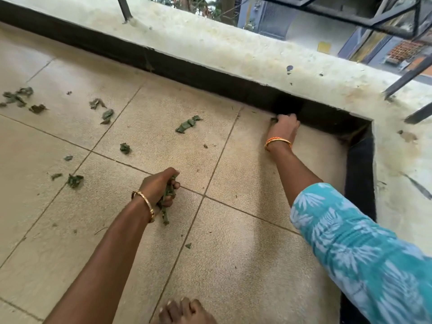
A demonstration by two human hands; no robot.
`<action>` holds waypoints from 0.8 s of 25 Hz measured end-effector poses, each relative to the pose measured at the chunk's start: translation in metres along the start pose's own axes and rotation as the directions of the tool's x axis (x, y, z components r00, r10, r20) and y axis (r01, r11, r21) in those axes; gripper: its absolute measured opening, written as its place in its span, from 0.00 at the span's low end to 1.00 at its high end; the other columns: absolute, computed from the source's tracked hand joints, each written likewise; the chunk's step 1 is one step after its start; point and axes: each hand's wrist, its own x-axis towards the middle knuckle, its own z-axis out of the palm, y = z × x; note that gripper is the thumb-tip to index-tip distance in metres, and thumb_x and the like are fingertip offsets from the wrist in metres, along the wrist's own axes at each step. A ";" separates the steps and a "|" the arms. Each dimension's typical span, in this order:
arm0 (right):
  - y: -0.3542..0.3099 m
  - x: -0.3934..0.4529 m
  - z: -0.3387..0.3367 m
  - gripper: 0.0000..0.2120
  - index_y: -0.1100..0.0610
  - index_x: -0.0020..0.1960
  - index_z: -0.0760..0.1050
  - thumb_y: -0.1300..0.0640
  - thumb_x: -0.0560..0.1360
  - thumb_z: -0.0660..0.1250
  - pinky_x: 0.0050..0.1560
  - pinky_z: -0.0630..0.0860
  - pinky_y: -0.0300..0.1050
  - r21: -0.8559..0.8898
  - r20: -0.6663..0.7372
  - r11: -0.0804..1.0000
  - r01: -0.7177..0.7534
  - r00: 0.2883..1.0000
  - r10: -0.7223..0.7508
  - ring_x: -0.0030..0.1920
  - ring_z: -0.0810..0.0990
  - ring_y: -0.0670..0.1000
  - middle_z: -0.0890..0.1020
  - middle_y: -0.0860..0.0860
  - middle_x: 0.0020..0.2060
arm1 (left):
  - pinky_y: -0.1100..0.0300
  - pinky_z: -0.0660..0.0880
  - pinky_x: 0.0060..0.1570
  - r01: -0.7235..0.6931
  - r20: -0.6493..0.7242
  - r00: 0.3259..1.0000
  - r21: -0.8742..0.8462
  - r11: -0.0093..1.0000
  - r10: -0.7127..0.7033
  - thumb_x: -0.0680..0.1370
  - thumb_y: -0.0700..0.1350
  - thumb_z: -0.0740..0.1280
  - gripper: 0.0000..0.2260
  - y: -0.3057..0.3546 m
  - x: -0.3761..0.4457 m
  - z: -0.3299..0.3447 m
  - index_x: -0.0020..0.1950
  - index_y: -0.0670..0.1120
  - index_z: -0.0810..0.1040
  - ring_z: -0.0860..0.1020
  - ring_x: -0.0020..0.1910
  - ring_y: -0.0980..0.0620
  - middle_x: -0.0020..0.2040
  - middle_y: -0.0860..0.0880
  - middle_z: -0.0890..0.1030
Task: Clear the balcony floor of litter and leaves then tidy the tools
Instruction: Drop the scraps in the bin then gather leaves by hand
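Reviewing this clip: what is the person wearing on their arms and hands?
Both hands are bare, no gloves. The left hand has a thin gold bangle at the wrist and a bare forearm. The right hand has a gold and orange bangle at the wrist; above the elbow comes a turquoise sleeve with a white leaf print.

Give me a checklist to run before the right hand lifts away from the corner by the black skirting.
1. Right hand has closed on something at the black skirting: cannot tell; a dark scrap shows at the fingertips, but the grip is hidden.
2. Left hand grips its bunch of green leaves: ok, fingers curled round it.
3. Left hand has room for more: cannot tell.
4. Beige tiled floor cleared: not ok; loose green leaf scraps lie scattered to the left.
5. A bin or bag within reach: cannot tell, none in view.
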 end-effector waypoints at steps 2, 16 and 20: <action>0.000 -0.004 -0.008 0.14 0.65 0.57 0.77 0.68 0.78 0.55 0.49 0.64 0.33 0.122 -0.031 0.992 -0.039 0.999 0.043 0.59 0.71 0.54 0.74 0.59 0.59 | 0.71 0.58 0.18 0.002 0.032 0.999 -0.087 0.996 0.001 0.79 0.43 0.62 0.10 -0.002 0.002 0.000 0.37 0.45 0.69 0.62 0.16 0.57 0.29 0.48 0.76; -0.084 -0.179 -0.048 0.13 0.54 0.57 0.68 0.66 0.75 0.62 0.40 0.80 0.49 0.551 0.420 0.759 0.346 0.672 -0.611 0.40 0.82 0.53 0.83 0.55 0.43 | 0.69 0.63 0.18 -0.106 0.027 0.994 -0.115 0.988 0.110 0.79 0.47 0.64 0.12 0.004 -0.001 0.013 0.43 0.40 0.77 0.67 0.17 0.57 0.29 0.47 0.78; -0.102 -0.159 -0.044 0.10 0.57 0.55 0.76 0.65 0.76 0.62 0.52 0.76 0.40 0.589 0.487 0.764 0.265 0.638 -0.597 0.50 0.80 0.48 0.82 0.53 0.51 | 0.69 0.61 0.18 -0.038 0.051 0.997 -0.312 0.949 0.057 0.81 0.46 0.60 0.11 0.009 0.002 -0.001 0.41 0.43 0.73 0.65 0.18 0.58 0.32 0.47 0.73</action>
